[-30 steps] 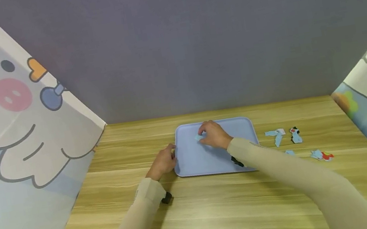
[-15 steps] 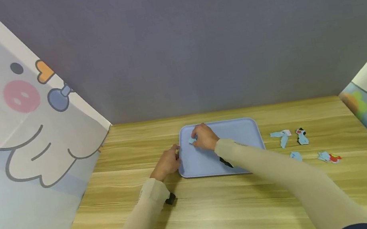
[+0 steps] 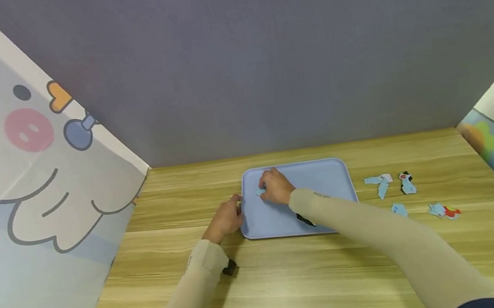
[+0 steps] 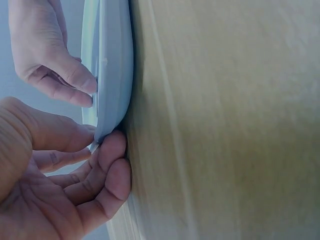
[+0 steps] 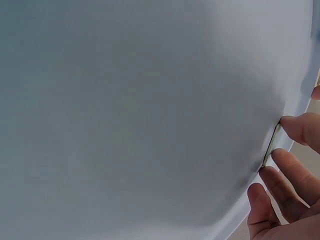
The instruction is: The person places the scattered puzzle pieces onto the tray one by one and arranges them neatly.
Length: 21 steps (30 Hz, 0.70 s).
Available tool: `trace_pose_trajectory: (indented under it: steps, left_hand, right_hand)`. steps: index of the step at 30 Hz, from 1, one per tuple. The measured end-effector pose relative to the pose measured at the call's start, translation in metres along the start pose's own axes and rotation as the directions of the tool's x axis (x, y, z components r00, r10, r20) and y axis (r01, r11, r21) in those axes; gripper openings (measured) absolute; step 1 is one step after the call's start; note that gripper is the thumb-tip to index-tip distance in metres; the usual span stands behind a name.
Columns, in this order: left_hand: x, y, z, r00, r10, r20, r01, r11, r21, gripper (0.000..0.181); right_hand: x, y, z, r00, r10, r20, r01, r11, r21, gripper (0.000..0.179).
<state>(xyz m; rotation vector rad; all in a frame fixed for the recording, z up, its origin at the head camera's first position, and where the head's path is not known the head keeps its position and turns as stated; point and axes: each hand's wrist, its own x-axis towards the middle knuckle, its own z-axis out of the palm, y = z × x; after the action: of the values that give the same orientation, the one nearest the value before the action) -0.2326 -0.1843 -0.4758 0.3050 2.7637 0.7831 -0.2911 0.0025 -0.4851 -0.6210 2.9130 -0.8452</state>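
we see only a sliver of the piece past the right hand, and the right wrist view shows us just its thin edge, its face hidden. the right sleeve covers the near right corner of the tray from us. the prints on the small pieces are too tiny for us to read.

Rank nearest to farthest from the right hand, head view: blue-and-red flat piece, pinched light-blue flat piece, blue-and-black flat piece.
1. Pinched piece: in the right hand.
2. Blue-and-black piece: right of the blue rectangular tray.
3. Blue-and-red piece: farther right, nearer the viewer.
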Motion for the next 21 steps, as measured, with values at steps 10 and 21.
trace_pose_trajectory:
  steps: [10,21]
  left_hand:
    - [0.0,0.001,0.001,1.0,-0.011,0.001,0.011,1.0,0.003,0.046]
    - [0.0,-0.001,0.001,1.0,-0.011,-0.004,0.011,1.0,0.004,0.047]
  right_hand:
    - [-0.008,0.012,-0.028,0.999,-0.033,-0.039,0.035,0.997,0.075,0.019]
    - [-0.026,0.035,-0.063,0.999,-0.001,-0.052,0.008,0.992,0.129,0.023]
